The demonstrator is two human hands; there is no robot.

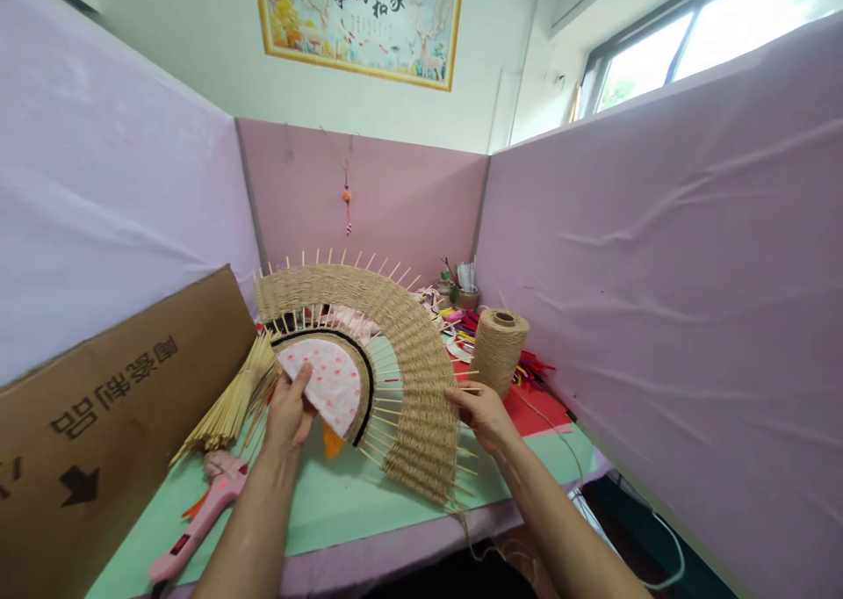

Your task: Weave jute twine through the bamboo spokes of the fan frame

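Note:
A half-round woven fan point(421, 353) of twine and thin sticks is held up over the table, tilted, with stick ends poking past its outer edge. Its inner part is a white cloth half-disc with pink dots, bordered in black. My left hand point(290, 406) grips that cloth part, thumb on the front and fingers behind. At the right outer edge, my right hand point(484, 414) pinches the woven band and a stick end. A loose twine tail hangs from the fan's lower right corner. Behind my right hand stands a spool of twine point(499, 349).
On the left lie a bundle of thin sticks point(230, 397) and a pink glue gun point(204, 511), beside a cardboard box point(125, 414). Colourful strips point(530, 371), a red sheet point(543, 413) and a small pot point(466, 298) are at the back right. Pink partitions point(659, 256) enclose the green tabletop point(375, 511).

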